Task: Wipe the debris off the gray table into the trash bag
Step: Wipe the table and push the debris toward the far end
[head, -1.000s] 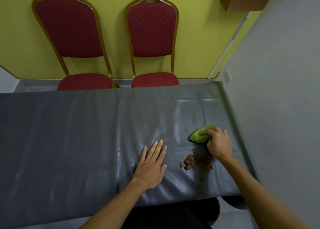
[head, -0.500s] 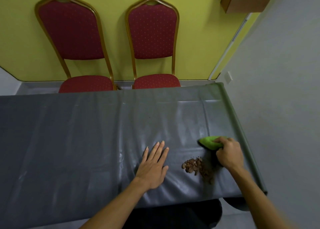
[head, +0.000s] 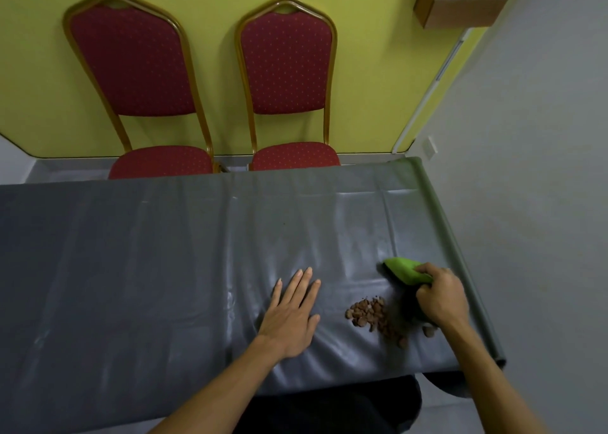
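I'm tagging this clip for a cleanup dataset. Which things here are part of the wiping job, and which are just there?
In the job: table, debris, green cloth, right hand gripping it, left hand flat on the table.
Just there: left chair, right chair, wall box.

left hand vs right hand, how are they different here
The left hand lies flat on the gray table with straight fingers; the right hand is curled. The left hand holds nothing, while the right hand grips a green sponge. The left hand is left of the debris pile; the right hand is on its right, near the table's end. Both are bare and over the table.
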Motion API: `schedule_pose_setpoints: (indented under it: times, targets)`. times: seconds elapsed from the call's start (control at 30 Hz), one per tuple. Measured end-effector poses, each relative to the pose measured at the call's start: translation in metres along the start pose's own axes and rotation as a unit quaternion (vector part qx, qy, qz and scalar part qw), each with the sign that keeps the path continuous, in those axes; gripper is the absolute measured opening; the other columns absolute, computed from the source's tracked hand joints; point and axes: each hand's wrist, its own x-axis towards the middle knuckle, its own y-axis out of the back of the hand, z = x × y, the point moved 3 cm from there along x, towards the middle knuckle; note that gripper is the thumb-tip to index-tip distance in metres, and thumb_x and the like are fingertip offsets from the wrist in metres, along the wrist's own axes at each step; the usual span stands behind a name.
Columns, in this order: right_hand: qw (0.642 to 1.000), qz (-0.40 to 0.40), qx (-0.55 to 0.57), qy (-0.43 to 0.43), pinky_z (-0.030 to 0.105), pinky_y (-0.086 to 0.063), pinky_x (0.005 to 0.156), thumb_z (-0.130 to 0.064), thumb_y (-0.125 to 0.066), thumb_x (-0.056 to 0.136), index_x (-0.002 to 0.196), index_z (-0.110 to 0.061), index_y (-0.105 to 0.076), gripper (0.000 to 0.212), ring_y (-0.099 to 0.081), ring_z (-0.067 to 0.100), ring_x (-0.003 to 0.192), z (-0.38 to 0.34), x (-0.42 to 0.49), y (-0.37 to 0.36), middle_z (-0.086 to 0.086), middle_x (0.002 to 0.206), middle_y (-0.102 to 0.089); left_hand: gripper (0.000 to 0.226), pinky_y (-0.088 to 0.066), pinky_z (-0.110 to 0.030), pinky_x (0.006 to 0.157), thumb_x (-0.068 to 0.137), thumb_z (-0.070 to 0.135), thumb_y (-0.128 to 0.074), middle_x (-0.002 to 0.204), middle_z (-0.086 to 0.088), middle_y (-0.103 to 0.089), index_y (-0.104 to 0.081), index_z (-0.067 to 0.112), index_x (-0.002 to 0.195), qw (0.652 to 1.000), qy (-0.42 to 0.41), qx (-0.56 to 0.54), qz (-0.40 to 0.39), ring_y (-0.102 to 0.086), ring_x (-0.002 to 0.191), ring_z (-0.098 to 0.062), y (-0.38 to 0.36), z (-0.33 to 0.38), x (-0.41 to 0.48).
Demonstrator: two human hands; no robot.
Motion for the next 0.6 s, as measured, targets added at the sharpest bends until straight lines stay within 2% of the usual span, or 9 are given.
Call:
schedule_pose_setpoints:
  times: [0.17, 0.33, 0.47, 0.6]
  targets:
    - [0.999, -0.022, -0.008, 0.028, 0.043, -0.049, 0.087, 0.003, -0.054, 0.072, 0.111, -0.018, -0.068, 0.047, -0.051, 0.038, 0.109, -0.01, -0.015, -0.02, 0.016, 0.121, -0.057, 0.066, 0.016, -0.048, 0.12, 0.102, 0.047, -0.017, 0.157, 0.004, 0.036, 0.021, 0.026, 0.152, 1.0, -0.002, -0.002, 0.002, 0.037, 0.142, -0.014, 0.0, 0.001, 0.0]
    - [0.999, -0.03, 0.016, 0.024, 0.04, -0.051, 0.08, 0.004, -0.054, 0.074, 0.113, -0.015, -0.068, 0.046, -0.056, 0.038, 0.102, -0.019, -0.009, -0.014, 0.017, 0.114, -0.06, 0.066, 0.015, -0.048, 0.12, 0.102, 0.047, -0.017, 0.157, 0.004, 0.036, 0.021, 0.026, 0.152, 1.0, -0.002, -0.004, 0.007, 0.037, 0.142, -0.014, -0.001, -0.001, 0.0]
    - [0.998, -0.009, 0.053, 0.04, 0.041, -0.05, 0.083, 0.002, -0.055, 0.077, 0.115, -0.015, -0.067, 0.043, -0.058, 0.039, 0.1, -0.034, -0.013, -0.01, 0.018, 0.109, -0.061, 0.066, 0.015, -0.048, 0.12, 0.101, 0.048, -0.017, 0.157, 0.004, 0.036, 0.021, 0.027, 0.152, 1.0, -0.008, -0.005, 0.007, 0.037, 0.142, -0.014, -0.002, -0.001, 0.0]
    - [0.994, -0.014, 0.075, 0.076, 0.038, -0.05, 0.086, -0.004, -0.06, 0.079, 0.117, -0.02, -0.067, 0.042, -0.06, 0.032, 0.103, -0.064, -0.033, -0.02, 0.011, 0.113, -0.064, 0.068, 0.015, -0.046, 0.12, 0.1, 0.049, -0.019, 0.159, 0.003, 0.032, 0.016, 0.026, 0.153, 1.0, -0.005, 0.01, 0.017, 0.032, 0.145, -0.015, -0.002, -0.002, 0.0]
